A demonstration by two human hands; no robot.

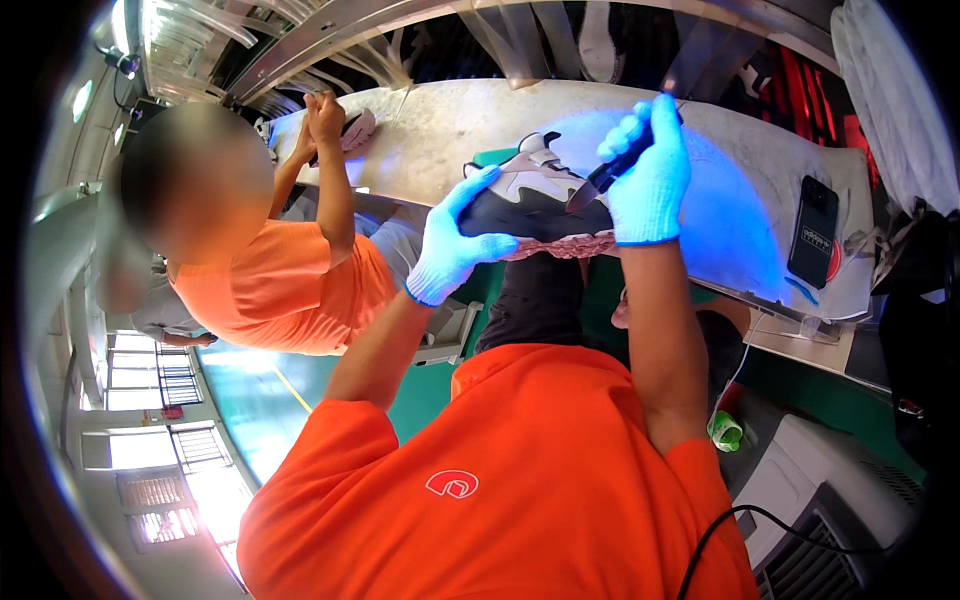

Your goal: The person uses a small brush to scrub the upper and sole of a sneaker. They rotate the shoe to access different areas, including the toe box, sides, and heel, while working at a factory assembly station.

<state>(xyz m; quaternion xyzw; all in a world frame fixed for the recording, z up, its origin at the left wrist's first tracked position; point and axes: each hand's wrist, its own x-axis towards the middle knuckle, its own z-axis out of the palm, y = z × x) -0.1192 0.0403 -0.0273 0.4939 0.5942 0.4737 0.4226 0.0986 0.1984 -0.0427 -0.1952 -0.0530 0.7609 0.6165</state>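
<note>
At the near edge of the long pale bench [430,130], a grey and black sports shoe [525,212] with a mottled pinkish sole [578,246] was held sole toward the wearer, its upper turned to the far side. The gloved left hand [447,240] was partly open, fingers and thumb spread apart around one end of the shoe, which it gripped. The gloved right hand [655,180] was curled round the dark handle of a knife-like tool [590,190], whose blade slanted down to the left across the shoe's dark side. The fisheye view left it unclear whether the edge touched the material or lay just over it.

The step in hand looked like close blade work, perhaps trimming, on the side of the shoe. The next move seemed to call for a firm left grip and a light, shallow stroke with the right, the tip kept away from the supporting fingers.

A blue glow lit the bench on the right, where a black phone [813,232] lay well apart from the work. To the left, a co-worker in an orange shirt [275,285] had both raised hands close together, near another shoe [358,130].
</note>
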